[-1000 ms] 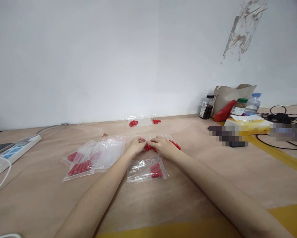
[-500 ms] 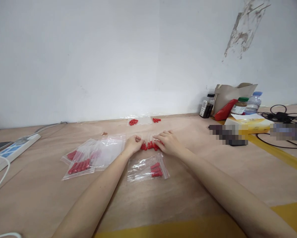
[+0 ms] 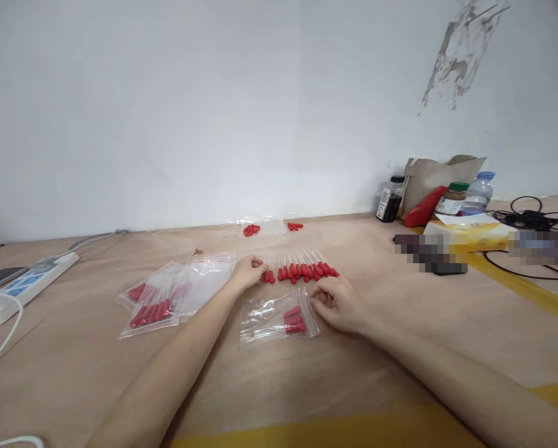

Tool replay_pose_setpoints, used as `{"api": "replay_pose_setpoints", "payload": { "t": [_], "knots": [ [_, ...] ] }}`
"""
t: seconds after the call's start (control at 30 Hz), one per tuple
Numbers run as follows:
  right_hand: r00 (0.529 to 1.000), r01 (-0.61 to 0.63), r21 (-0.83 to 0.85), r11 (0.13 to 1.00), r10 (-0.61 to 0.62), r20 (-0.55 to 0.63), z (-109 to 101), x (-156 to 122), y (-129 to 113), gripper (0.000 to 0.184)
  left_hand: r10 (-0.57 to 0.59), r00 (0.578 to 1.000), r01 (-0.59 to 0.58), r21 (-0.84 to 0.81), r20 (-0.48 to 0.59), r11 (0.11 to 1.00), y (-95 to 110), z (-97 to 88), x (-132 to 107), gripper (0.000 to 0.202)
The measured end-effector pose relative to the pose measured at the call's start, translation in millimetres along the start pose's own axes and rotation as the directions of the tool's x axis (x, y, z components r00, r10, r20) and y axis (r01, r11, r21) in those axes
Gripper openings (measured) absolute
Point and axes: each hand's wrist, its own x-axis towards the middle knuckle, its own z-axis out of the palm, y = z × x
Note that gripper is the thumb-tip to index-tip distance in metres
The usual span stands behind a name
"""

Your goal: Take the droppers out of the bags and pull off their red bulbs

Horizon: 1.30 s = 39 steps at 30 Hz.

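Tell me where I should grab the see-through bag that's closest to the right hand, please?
I'd pinch the bag by its zip edge, coming from the right. It lies flat, and that edge faces the right hand. The lumpy red ends sit just left of the zip, so the flat strip is probably easiest to pinch.

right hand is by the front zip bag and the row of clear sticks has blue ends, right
Wrong colour: the row of clear sticks has red ends, not blue, in the head view. The right hand is indeed by the front zip bag.
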Motion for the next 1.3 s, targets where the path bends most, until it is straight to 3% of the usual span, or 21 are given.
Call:
{"api": "replay_pose_setpoints", "payload": {
  "t": [0.17, 0.27, 0.33, 0.4, 0.63, 0.83, 1.03, 1.17, 1.3],
  "knots": [
    [0.988, -0.081, 0.131, 0.988, 0.062, 0.142, 6, -1, 1, 0.011, 0.205, 0.978, -0.202, 0.066, -0.031, 0.977, 5, -19.8, -44, 0.02],
    [0.989, -0.067, 0.127, 0.99, 0.048, 0.142, 7, 0, 3, 0.015, 0.528, 0.832, -0.547, 0.096, 0.169, 0.831, 7, -32.4, -83, 0.019],
    [0.989, -0.056, 0.104, 0.993, 0.041, 0.141, 7, 1, 3, 0.014, 0.596, 0.742, -0.635, 0.039, 0.307, 0.771, 8, -37.4, -104, 0.021],
    [0.987, -0.061, 0.089, 0.994, 0.047, 0.156, 7, 2, 3, 0.015, 0.602, 0.695, -0.66, 0.015, 0.392, 0.751, 7, -38.5, -117, 0.027],
    [0.992, -0.012, 0.122, 0.992, -0.003, 0.124, 9, 5, -9, 0.019, 0.546, 0.717, -0.642, 0.106, 0.434, 0.759, -3, -29.9, -123, 0.042],
    [0.952, 0.021, 0.226, 0.974, -0.088, 0.292, 2, 9, -16, 0.019, 0.528, 0.696, -0.653, 0.122, 0.486, 0.748, -2, -31.4, -124, 0.045],
    [0.891, -0.145, 0.296, 0.944, -0.006, 0.453, -4, 14, -18, 0.023, 0.532, 0.666, -0.683, 0.139, 0.523, 0.717, 3, -34.5, -125, 0.045],
    [0.811, -0.348, 0.435, 0.83, 0.034, 0.584, -3, 13, -19, 0.02, 0.537, 0.629, -0.713, 0.141, 0.562, 0.687, 4, -35.1, -124, 0.047],
    [0.797, -0.455, 0.53, 0.716, 0.062, 0.601, 0, 11, -17, 0.022, 0.536, 0.618, -0.718, 0.135, 0.576, 0.682, 5, -34.8, -124, 0.047]
  ]
}}
